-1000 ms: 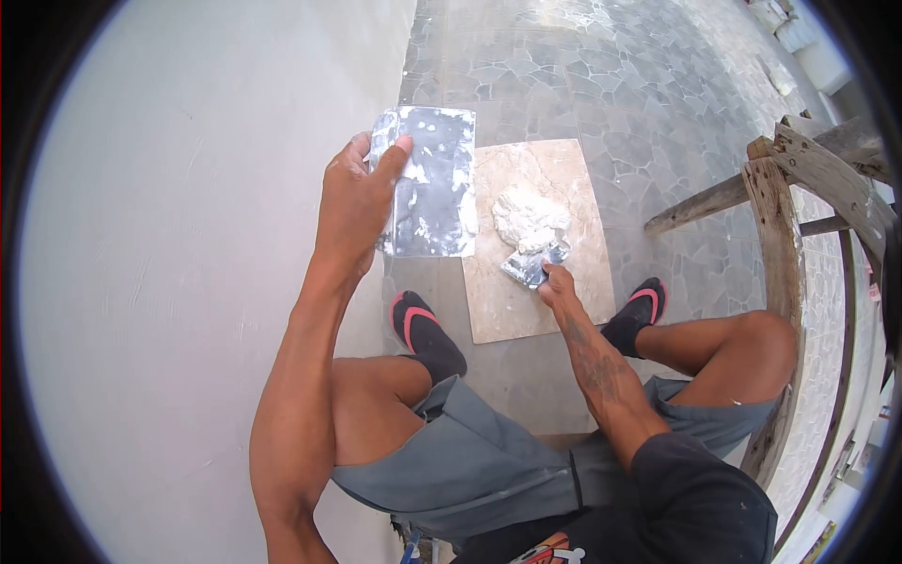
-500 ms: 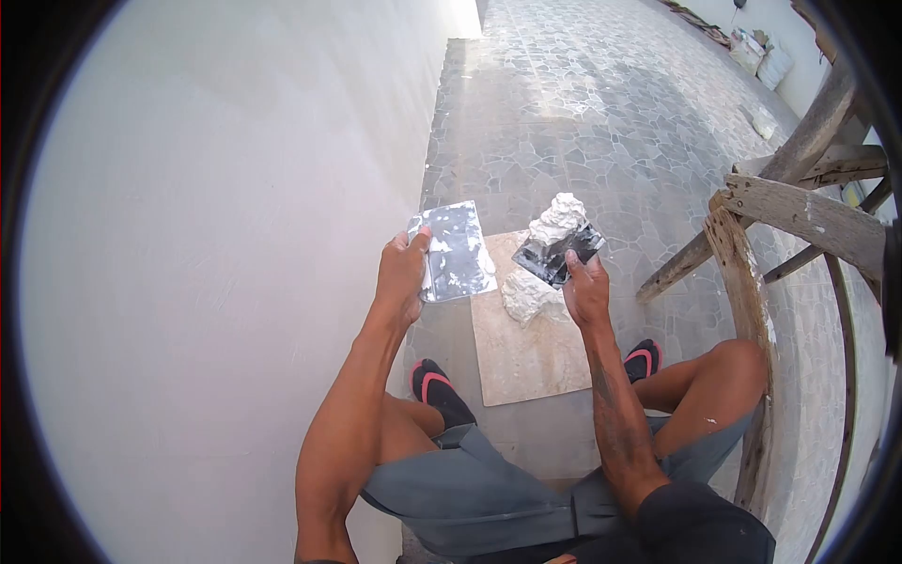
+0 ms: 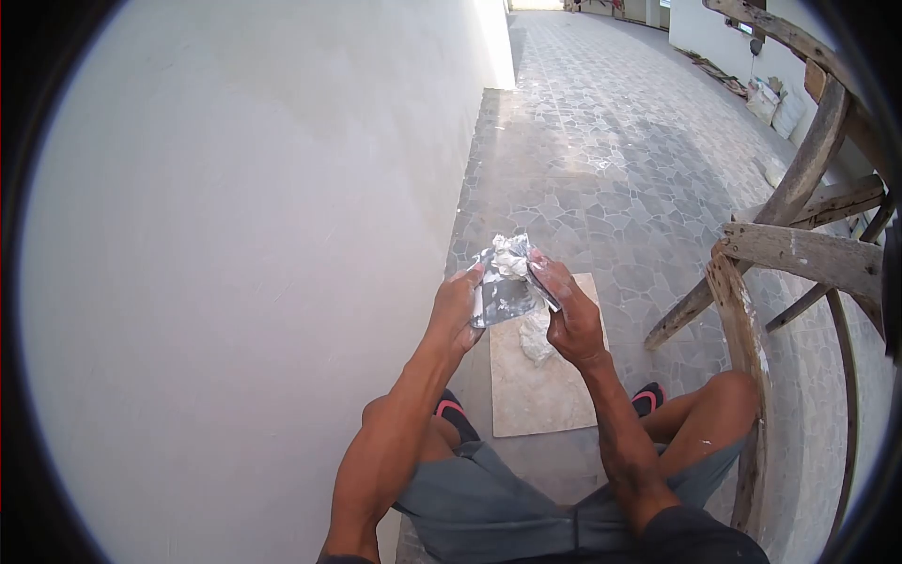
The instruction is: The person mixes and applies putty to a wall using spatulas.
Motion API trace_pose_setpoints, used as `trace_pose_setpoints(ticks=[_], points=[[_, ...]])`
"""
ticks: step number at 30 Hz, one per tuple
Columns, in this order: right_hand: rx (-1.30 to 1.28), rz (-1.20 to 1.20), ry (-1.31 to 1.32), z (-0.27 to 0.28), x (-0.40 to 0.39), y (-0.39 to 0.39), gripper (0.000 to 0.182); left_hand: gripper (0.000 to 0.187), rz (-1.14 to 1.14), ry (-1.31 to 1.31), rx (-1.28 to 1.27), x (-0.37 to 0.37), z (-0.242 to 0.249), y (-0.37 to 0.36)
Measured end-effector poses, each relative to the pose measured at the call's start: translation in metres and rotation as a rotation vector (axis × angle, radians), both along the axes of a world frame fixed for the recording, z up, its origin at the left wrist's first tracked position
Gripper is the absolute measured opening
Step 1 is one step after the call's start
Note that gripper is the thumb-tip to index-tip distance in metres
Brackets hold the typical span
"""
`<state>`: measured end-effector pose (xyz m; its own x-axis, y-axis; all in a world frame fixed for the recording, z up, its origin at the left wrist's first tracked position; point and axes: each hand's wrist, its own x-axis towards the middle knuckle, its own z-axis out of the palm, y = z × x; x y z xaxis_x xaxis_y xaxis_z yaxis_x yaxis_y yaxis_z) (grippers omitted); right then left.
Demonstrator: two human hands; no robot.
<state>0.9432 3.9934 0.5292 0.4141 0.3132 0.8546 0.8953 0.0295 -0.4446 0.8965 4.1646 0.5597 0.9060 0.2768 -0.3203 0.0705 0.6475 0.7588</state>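
My left hand [image 3: 455, 308] is closed on the left edge of a flat putty plate [image 3: 502, 306], grey and smeared with white. A lump of white putty [image 3: 509, 254] sits at the plate's far end. My right hand [image 3: 575, 315] grips a dark putty scraper [image 3: 543, 286], its blade tilted against the plate's right side; my fingers hide part of it. Below the hands, a beige tile [image 3: 543, 404] lies on the floor between my feet. Another heap of white putty [image 3: 536, 340] rests on it, partly covered by my right hand.
Close on my left rises a pale grey wall [image 3: 254, 263]. A rough wooden trestle [image 3: 799, 246] stands at my right, one leg beside my knee. Stone-patterned floor [image 3: 601, 197] stretches ahead. White sacks [image 3: 776, 105] lie along the far right wall.
The scraper and its putty have moved left to the plate, and the putty lump now sits on the plate. Both hands have come together. The view has tipped up slightly.
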Motion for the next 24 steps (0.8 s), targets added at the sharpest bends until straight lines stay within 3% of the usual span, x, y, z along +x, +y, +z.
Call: trace_pose_setpoints(ticks=[17,20,24], points=[[-0.104,-0.102,-0.045,-0.042,0.012,-0.017,0.058,0.024,-0.018,-0.065,0.153,0.004,-0.002,0.005],[-0.156,-0.144,0.011,-0.064,0.018,-0.027,0.057,0.026,0.004,-0.111,0.115,0.006,-0.004,0.003],[-0.072,-0.216,0.445,-0.075,0.007,-0.028,0.037,0.029,0.050,-0.115,0.179,0.006,-0.004,0.004]])
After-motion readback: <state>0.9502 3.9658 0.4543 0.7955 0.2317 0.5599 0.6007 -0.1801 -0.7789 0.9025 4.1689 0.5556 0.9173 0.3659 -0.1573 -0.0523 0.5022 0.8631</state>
